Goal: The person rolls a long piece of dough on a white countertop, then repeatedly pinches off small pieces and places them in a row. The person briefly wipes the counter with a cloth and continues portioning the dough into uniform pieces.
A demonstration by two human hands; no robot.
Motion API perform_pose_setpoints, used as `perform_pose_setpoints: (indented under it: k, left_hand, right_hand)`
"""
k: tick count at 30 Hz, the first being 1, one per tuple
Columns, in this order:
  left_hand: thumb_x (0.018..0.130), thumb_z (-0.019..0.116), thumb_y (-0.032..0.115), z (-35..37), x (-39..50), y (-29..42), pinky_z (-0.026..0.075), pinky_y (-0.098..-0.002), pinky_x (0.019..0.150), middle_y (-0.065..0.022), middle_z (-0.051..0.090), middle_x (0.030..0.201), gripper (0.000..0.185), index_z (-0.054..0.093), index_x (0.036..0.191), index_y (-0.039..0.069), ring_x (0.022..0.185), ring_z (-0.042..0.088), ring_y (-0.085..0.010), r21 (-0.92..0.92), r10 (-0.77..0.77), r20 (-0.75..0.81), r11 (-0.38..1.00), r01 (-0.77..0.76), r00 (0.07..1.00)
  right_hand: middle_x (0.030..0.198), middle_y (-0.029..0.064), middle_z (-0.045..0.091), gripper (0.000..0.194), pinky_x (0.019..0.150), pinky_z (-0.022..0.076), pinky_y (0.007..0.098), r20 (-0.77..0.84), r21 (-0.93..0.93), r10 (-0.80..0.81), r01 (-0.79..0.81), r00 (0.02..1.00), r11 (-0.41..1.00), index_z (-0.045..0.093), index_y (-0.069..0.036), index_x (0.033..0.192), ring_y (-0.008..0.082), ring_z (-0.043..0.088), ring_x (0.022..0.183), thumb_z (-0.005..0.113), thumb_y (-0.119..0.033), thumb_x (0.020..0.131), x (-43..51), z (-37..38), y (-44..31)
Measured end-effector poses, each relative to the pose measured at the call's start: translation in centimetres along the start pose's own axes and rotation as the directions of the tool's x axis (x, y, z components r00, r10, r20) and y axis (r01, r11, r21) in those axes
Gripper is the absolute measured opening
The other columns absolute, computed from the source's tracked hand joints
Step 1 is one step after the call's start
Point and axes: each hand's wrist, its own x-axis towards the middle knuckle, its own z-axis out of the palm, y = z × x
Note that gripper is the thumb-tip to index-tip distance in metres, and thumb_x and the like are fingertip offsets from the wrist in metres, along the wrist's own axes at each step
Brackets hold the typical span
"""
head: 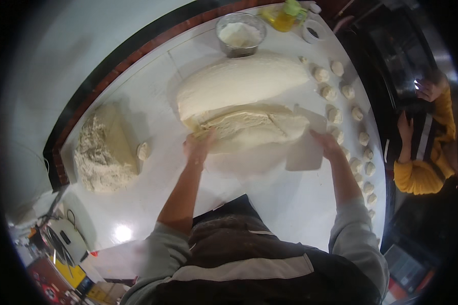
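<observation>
My left hand (198, 145) grips the left end of a long, folded dough piece (252, 124) on the white worktop (244, 179). At that piece's right end is my right hand (324, 143), its fingertips close to the dough. A flat grey rectangular sheet, apparently a dough scraper (304, 160), shows beside and below the right hand. Whether the right hand holds it, or touches the dough, I cannot tell. Just beyond the folded piece lies a large, smooth dough slab (244, 80).
Several small dough balls (335, 115) line the right side. A floury dough block (107, 152) and one dough ball (143, 151) sit left. A bowl of flour (240, 36), an oil jug (284, 19) and a white tub (313, 31) stand behind. Another person's yellow sleeve (420, 179) shows right.
</observation>
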Motion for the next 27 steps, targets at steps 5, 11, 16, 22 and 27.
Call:
perform_pose_setpoints:
  k: [5, 11, 16, 22, 27]
  left_hand:
    - [0.089, 0.084, 0.035, -1.0, 0.0, 0.7, 0.057, -0.0376, 0.093, -0.0113, 0.075, 0.119, 0.069, 0.061, 0.141, -0.003, 0.108, 0.072, -0.0215, -0.439, 0.194, 0.377, 0.898, -0.010, 0.906]
    - [0.089, 0.083, 0.019, -10.6, -8.6, -11.6, 0.057, -0.0356, 0.092, -0.0151, 0.073, 0.117, 0.067, 0.055, 0.144, -0.008, 0.103, 0.071, -0.0227, -0.591, 0.064, 0.271, 0.799, 0.113, 0.961]
    - [0.086, 0.083, 0.016, -21.6, -12.4, -27.7, 0.057, -0.0394, 0.099, -0.0237, 0.060, 0.136, 0.094, 0.029, 0.159, -0.006, 0.115, 0.067, -0.0319, -0.494, -0.216, -0.235, 0.866, 0.075, 0.947]
    - [0.093, 0.078, 0.039, -18.4, -10.8, -35.7, 0.033, -0.0511, 0.124, -0.0382, 0.021, 0.166, 0.109, 0.012, 0.165, -0.009, 0.151, 0.034, -0.0470, -0.536, -0.334, -0.524, 0.844, 0.001, 0.784]
    - [0.093, 0.076, 0.052, -12.3, -13.4, -30.7, 0.016, -0.0512, 0.131, -0.0396, 0.013, 0.168, 0.118, 0.008, 0.163, -0.014, 0.158, 0.014, -0.0500, -0.290, -0.307, -0.742, 0.948, 0.129, 0.596]
  right_hand:
    - [0.122, 0.0137, 0.075, 0.062, 0.092, 0.0593, 0.0398, 0.492, 0.282, -0.479, 0.387, 0.727, 0.878, 0.070, 0.008, 0.127, 0.0239, 0.072, 0.108, 0.087, -0.037, 0.087, 8.5, 10.6, -2.6]
    - [0.120, 0.0116, 0.076, 0.045, 0.098, 0.0554, 0.0390, 0.601, 0.528, -0.456, 0.103, 0.657, 0.843, 0.072, 0.004, 0.124, 0.0207, 0.069, 0.112, 0.076, -0.030, 0.095, -2.7, 22.4, -7.2]
    - [0.102, 0.0153, 0.076, 0.051, 0.080, 0.0539, 0.0385, 0.500, -0.143, 0.025, 0.054, 0.866, 0.988, 0.074, 0.004, 0.116, 0.0203, 0.068, 0.090, 0.075, -0.041, 0.093, -6.5, 33.5, -11.4]
    - [0.101, 0.0140, 0.079, 0.048, 0.078, 0.0582, 0.0396, 0.417, -0.140, -0.230, 0.313, 0.879, 0.940, 0.076, 0.003, 0.116, 0.0229, 0.074, 0.088, 0.078, -0.037, 0.090, 1.3, 38.9, -16.7]
    - [0.118, 0.0253, 0.073, 0.061, 0.093, 0.0561, 0.0480, 0.082, -0.453, -0.398, 0.390, 0.914, 0.802, 0.065, 0.008, 0.126, 0.0382, 0.071, 0.109, 0.077, -0.040, 0.091, 11.2, 45.7, -24.5]
